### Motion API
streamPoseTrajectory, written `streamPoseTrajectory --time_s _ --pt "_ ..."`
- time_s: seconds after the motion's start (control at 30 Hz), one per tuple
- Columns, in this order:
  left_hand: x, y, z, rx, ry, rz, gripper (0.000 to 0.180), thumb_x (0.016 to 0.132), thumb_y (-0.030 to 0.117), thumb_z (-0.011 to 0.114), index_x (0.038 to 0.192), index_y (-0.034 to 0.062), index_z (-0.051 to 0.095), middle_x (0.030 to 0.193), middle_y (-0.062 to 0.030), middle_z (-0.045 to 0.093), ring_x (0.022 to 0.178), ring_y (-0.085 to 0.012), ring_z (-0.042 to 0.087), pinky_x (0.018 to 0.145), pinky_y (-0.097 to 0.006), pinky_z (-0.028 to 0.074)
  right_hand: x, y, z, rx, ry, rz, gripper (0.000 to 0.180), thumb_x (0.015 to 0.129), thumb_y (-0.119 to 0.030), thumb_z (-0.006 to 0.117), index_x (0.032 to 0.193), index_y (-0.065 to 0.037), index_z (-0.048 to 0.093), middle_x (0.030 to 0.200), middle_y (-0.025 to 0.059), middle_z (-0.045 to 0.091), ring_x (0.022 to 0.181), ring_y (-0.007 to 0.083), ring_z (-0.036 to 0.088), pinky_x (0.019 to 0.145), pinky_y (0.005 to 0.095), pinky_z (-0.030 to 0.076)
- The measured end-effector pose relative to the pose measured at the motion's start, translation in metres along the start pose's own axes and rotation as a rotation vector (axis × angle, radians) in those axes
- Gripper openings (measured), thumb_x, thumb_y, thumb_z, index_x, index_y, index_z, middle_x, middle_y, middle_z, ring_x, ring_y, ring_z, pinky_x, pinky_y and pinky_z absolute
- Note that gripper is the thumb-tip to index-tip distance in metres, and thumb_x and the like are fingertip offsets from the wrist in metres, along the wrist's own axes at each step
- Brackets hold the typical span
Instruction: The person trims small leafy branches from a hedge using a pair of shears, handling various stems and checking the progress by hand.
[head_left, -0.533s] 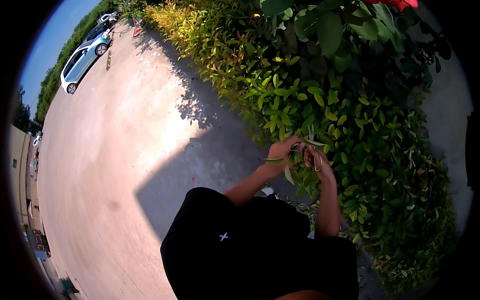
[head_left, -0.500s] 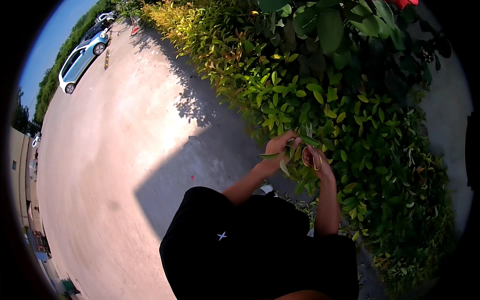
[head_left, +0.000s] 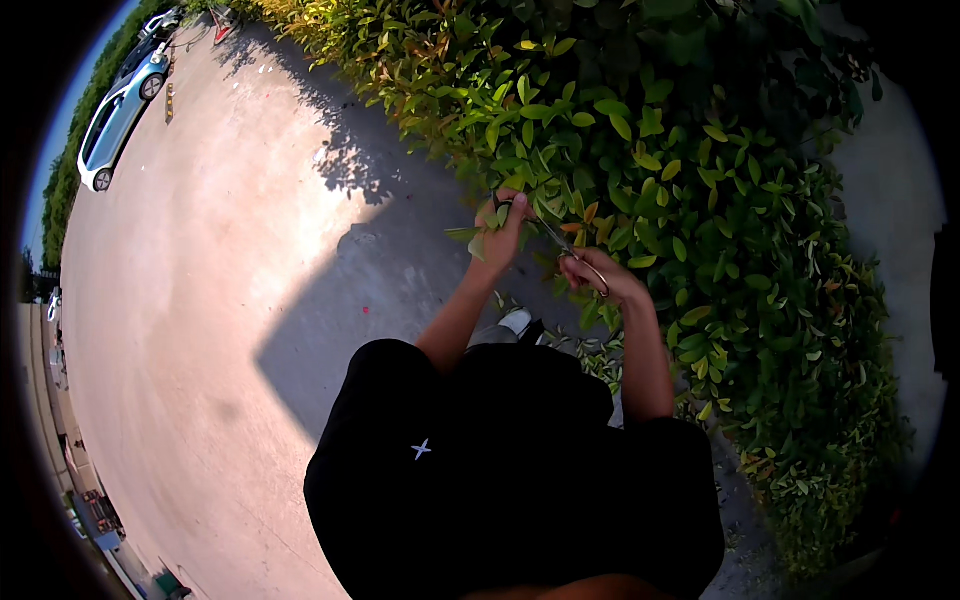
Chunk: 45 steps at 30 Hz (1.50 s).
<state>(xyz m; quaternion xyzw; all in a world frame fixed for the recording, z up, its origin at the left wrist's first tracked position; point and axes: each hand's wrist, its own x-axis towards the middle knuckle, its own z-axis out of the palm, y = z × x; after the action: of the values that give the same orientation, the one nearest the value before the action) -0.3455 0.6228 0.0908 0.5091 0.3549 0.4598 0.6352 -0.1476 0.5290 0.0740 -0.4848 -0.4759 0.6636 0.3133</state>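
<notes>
My left hand (head_left: pixel 503 232) pinches a leafy sprig (head_left: pixel 478 245) at the left side of the green hedge (head_left: pixel 690 230); several of its leaves stick out past the fingers. In my right hand (head_left: pixel 607 274) is a pair of scissors (head_left: pixel 553 236) with gold-coloured handle loops. Their blades point up and left, with the tips close to the left hand among the leaves. Whether the blades are parted, or touch a stem, is too small to tell.
Cut leaves (head_left: pixel 600 365) lie on the ground at the hedge's foot, near my shoe (head_left: pixel 516 321). Pale concrete (head_left: pixel 190 280) stretches to the left, partly shaded. A blue and white car (head_left: pixel 120 125) is parked at the far left.
Both hands have moved up and left along the hedge and are farther apart. The scissors have swung from pointing upward to pointing up-left toward my left hand. The view has shifted slightly.
</notes>
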Motion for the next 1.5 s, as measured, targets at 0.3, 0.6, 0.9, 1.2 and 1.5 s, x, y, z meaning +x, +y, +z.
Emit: streamPoseTrajectory --time_s 0.3,0.6,0.9,1.2,1.5 --pt "-0.011 -0.010 -0.015 0.056 -0.098 -0.080 0.024 0.098 0.024 0.055 0.081 0.0069 0.054 0.062 0.0051 0.046 0.055 -0.0049 0.041 0.051 -0.025 0.032 0.024 -0.017 0.009 0.023 0.097 0.237 0.059 0.094 -0.062 0.045 0.076 -0.006 0.055 0.063 0.0013 0.052 0.058 0.0112 0.053 0.055 0.0257 0.039" --pt "-0.024 -0.013 -0.018 -0.045 -0.060 -0.111 0.026 0.099 0.025 0.054 0.079 0.0082 0.051 0.067 0.0036 0.046 0.060 -0.0054 0.041 0.054 -0.023 0.033 0.039 -0.005 0.017 0.082 0.188 0.179 0.057 0.090 -0.056 0.058 0.062 -0.007 0.054 0.053 0.0018 0.049 0.046 0.0115 0.050 0.045 0.0261 0.036" --pt "-0.030 -0.042 -0.039 0.116 -0.137 -0.186 0.015 0.096 0.023 0.059 0.093 0.0081 0.057 0.070 0.0007 0.054 0.064 -0.0077 0.051 0.058 -0.025 0.039 0.023 0.021 0.027 0.088 0.463 0.114 0.053 0.090 -0.050 0.063 0.058 -0.009 0.050 0.047 0.0005 0.046 0.038 0.0088 0.044 0.041 0.0247 0.033" --pt "-0.032 -0.015 -0.008 1.105 -0.590 0.001 0.044 0.082 0.016 0.064 0.125 0.0129 0.058 0.086 -0.0173 0.068 0.080 -0.0384 0.066 0.070 -0.046 0.051 -0.027 0.032 0.014 0.291 0.561 -0.028 0.054 0.092 -0.052 0.060 0.060 -0.009 0.049 0.048 -0.0002 0.044 0.040 0.0081 0.042 0.042 0.0238 0.031" --pt "0.018 0.025 0.049 0.923 -0.168 0.221 0.038 0.086 0.023 0.065 0.121 0.0106 0.059 0.091 -0.0137 0.068 0.076 -0.0343 0.067 0.066 -0.043 0.052 -0.063 0.050 0.017 0.466 0.477 -0.183 0.046 0.098 -0.046 0.051 0.069 -0.010 0.050 0.060 -0.0008 0.045 0.048 0.0083 0.041 0.047 0.0248 0.031"
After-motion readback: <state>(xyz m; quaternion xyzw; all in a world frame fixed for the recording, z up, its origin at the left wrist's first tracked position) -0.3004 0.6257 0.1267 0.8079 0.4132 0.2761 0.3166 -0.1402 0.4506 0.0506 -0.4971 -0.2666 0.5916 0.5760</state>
